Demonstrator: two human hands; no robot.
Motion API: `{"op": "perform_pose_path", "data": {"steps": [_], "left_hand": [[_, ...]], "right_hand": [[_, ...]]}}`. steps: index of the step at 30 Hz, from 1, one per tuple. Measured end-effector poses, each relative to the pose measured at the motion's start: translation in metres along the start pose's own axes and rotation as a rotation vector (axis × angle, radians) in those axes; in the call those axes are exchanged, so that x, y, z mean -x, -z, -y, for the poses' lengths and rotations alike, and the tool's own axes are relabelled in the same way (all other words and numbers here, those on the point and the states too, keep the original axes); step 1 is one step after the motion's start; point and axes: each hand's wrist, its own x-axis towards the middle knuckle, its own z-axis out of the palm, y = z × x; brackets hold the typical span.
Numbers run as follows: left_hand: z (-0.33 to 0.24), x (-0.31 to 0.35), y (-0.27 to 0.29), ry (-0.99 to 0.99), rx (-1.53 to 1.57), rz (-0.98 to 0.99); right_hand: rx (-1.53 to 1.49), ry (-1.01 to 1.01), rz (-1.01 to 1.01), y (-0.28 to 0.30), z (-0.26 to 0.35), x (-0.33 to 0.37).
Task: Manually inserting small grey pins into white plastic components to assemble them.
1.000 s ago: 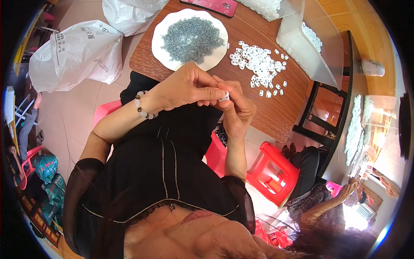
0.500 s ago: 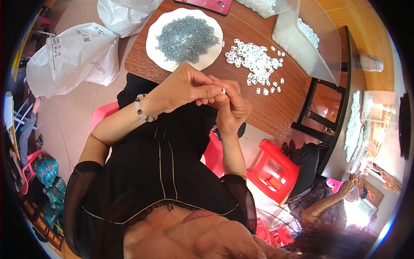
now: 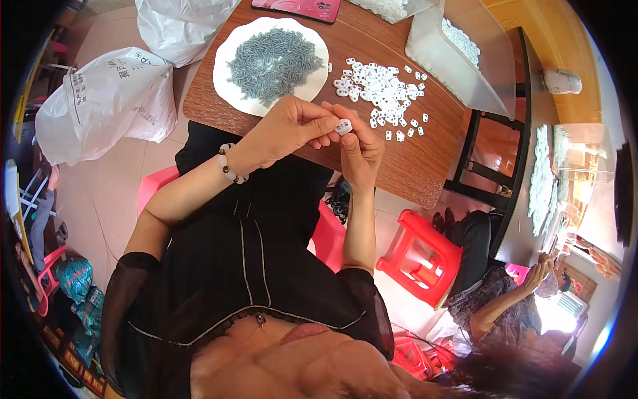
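Observation:
Over the near edge of the table, both my hands meet at a small white plastic piece (image 3: 343, 126) with two dark holes. My left hand (image 3: 282, 133), a beaded bracelet at its wrist, pinches the piece from the left with thumb and fingers. My right hand (image 3: 362, 149) has its fingers behind the piece and its thumb just below it. Just beyond, a white scalloped plate (image 3: 226, 76) holds a heap of small grey rod-like parts (image 3: 276, 63). To its right lies a loose pile of similar white two-holed pieces (image 3: 385, 93).
A clear plastic bin (image 3: 458, 70) with white pieces stands at the table's (image 3: 412, 169) far right, a pink phone (image 3: 299, 8) at its far edge. White sacks (image 3: 113, 106) are on the floor left. Right are a red stool (image 3: 425, 259) and a seated person (image 3: 498, 306).
My right thumb has dropped lower, and the white piece between my hands now shows its two-holed face. The whole view has shifted slightly.

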Motion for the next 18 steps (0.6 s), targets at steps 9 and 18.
{"op": "perform_pose_path", "data": {"steps": [9,18], "left_hand": [[0.002,-0.005,-0.002,-0.01,-0.038,0.005],[0.012,-0.017,-0.006,-0.01,-0.024,0.054]], "right_hand": [[-0.122,-0.07,0.026,0.007,-0.007,0.001],[-0.074,-0.057,-0.075,0.013,-0.01,0.002]]}}
